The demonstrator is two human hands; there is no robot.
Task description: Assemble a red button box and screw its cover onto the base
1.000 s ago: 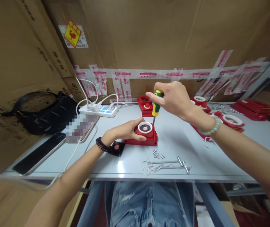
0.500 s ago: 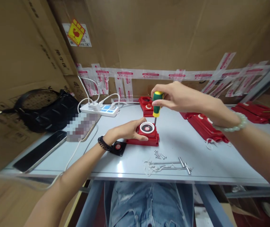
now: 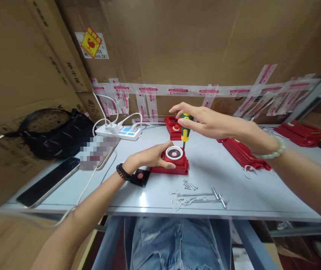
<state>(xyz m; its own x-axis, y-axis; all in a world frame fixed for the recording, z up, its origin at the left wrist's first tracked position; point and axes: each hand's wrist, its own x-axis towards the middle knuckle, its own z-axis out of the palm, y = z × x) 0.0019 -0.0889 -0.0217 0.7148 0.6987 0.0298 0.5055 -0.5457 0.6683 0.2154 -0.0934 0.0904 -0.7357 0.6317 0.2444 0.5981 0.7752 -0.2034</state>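
A red plastic housing (image 3: pixel 177 170) with a white ring (image 3: pixel 167 154) on top lies on the table in front of me. My left hand (image 3: pixel 156 155) grips it from the left, thumb on the near side and fingers on the far side. My right hand (image 3: pixel 205 120) holds a green and yellow screwdriver (image 3: pixel 186 135) upright, its fingers loosely about the handle and the index finger stretched out. The screwdriver's tip goes down at the housing's right far corner; the screw there cannot be seen. A black square plate (image 3: pixel 140 177) lies by my left wrist.
Loose screws (image 3: pixel 187 184) and metal rods (image 3: pixel 202 197) with white string lie near the front edge. Other red housings (image 3: pixel 174 127) stand at the back and right. Leftward are a power strip (image 3: pixel 121 131), a phone (image 3: pixel 49 182), cables and a black bag (image 3: pixel 61 135).
The fingers of my right hand have loosened and stretched forward over the screwdriver's handle, which stays upright at the same corner. My left hand keeps its place on the housing.
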